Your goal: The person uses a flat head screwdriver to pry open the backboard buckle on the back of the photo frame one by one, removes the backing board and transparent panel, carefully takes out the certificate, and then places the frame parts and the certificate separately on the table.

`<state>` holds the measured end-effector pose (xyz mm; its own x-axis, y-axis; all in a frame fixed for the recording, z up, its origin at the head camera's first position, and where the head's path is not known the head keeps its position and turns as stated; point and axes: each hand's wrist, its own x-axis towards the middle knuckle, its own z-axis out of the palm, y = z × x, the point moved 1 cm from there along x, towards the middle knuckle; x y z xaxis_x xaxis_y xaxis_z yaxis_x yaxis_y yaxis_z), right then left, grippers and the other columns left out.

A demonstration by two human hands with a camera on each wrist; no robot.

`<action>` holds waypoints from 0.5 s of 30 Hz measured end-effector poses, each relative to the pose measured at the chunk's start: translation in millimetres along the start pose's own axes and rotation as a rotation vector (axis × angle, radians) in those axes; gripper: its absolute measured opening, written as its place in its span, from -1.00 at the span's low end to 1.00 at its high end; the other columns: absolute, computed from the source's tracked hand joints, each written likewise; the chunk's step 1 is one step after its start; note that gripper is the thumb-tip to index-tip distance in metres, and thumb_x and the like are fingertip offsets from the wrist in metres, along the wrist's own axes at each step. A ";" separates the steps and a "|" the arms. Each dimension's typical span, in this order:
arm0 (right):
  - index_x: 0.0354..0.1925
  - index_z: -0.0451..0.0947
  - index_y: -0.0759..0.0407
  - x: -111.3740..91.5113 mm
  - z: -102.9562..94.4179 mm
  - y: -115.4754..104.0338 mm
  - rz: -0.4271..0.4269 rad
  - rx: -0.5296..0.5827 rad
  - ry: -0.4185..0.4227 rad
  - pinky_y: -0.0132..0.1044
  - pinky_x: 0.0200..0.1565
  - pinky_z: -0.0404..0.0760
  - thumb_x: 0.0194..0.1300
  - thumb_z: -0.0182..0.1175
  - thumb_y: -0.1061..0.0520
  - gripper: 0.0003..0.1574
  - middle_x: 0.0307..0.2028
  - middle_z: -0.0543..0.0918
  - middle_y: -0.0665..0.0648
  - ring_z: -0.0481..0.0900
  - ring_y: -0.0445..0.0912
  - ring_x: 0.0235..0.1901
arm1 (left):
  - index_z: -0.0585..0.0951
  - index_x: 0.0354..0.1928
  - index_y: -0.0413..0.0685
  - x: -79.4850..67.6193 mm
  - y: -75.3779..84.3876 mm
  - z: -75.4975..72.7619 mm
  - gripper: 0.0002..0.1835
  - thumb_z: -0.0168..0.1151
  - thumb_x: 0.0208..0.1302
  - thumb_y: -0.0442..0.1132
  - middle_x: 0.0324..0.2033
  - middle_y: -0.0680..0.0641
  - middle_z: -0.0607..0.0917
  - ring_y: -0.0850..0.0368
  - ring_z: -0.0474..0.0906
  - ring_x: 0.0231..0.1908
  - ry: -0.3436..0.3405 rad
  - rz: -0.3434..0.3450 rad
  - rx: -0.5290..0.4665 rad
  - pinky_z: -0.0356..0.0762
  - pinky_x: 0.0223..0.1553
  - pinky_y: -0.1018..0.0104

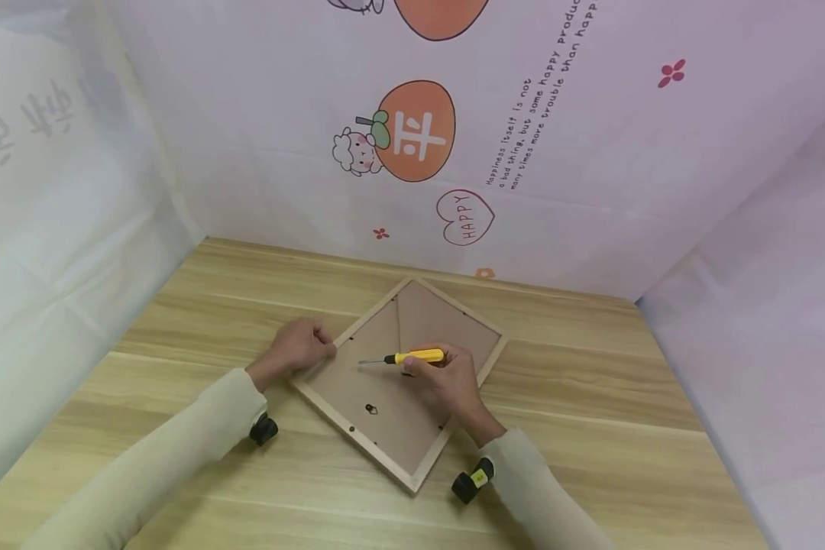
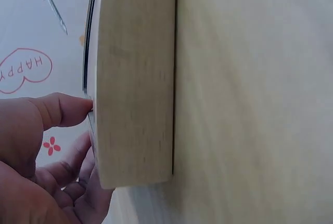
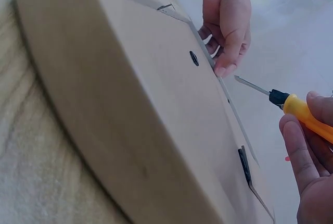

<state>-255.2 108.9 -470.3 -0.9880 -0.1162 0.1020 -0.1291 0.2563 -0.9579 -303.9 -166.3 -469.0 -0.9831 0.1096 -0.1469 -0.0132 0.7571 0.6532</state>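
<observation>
A picture frame [image 1: 385,451] with a light wooden rim lies back side up on the table, turned so a corner points towards me. In my right hand [image 1: 454,386] I hold a flat-tipped screwdriver [image 1: 422,356] by its yellow handle. Its metal blade points left, above the brown backing board [image 1: 357,374] and apart from it. My left hand [image 1: 299,345] is at the frame's left corner. In the left wrist view, the thumb presses the back edge of the wooden rim [image 2: 135,78], while the other fingers curl beside the corner.
Small dark metal tabs sit along the rim, and a black hanger [image 1: 370,409] is fixed to the backing. Around the frame spreads the wood-grain table [image 1: 591,397]. Printed white cloth [image 1: 282,153] walls it in at the back and sides.
</observation>
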 end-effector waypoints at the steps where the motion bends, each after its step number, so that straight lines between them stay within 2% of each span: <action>1: -0.14 0.69 0.25 0.1 -0.1 0.3 0.000 -0.002 0.000 -0.47 -0.30 0.65 0.15 0.44 0.12 -0.68 -0.20 0.74 0.27 0.65 -0.17 -0.35 | 0.68 -0.32 -0.09 -1.4 -0.2 0.9 -0.86 0.35 0.13 -0.18 -0.29 -0.08 0.74 0.08 0.57 -0.33 -0.002 -0.005 -0.012 0.47 -0.41 0.39; 6: -0.14 0.70 0.23 0.7 -0.8 0.5 -0.008 -0.023 0.006 -0.47 -0.31 0.63 0.15 0.44 0.07 -0.66 -0.20 0.75 0.24 0.63 -0.16 -0.35 | 0.69 -0.36 -0.12 -8.8 -1.7 3.5 -0.87 0.36 0.09 -0.21 -0.32 -0.09 0.74 0.12 0.56 -0.40 -0.010 -0.020 -0.090 0.47 -0.49 0.41; 11: -0.14 0.70 0.19 0.7 -1.2 0.6 -0.003 -0.024 0.006 -0.47 -0.30 0.62 0.15 0.44 0.06 -0.67 -0.22 0.75 0.22 0.63 -0.14 -0.34 | 0.71 -0.40 -0.15 -17.3 -0.4 4.5 -0.89 0.34 0.08 -0.24 -0.40 -0.08 0.74 0.21 0.47 -0.60 -0.030 -0.029 -0.147 0.39 -0.64 0.44; 15: -0.13 0.69 0.21 0.5 -1.7 0.8 -0.001 -0.015 0.002 -0.45 -0.29 0.64 0.17 0.43 0.08 -0.68 -0.22 0.75 0.24 0.65 -0.13 -0.34 | 0.74 -0.42 -0.14 -23.6 2.7 6.1 -0.88 0.33 0.10 -0.24 -0.33 -0.09 0.76 0.25 0.46 -0.68 -0.058 -0.066 -0.181 0.41 -0.68 0.46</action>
<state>-256.0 110.7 -470.5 -0.9880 -0.1148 0.1031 -0.1310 0.2710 -0.9536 -279.6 -162.9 -468.3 -0.9669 0.1048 -0.2326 -0.1145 0.6363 0.7629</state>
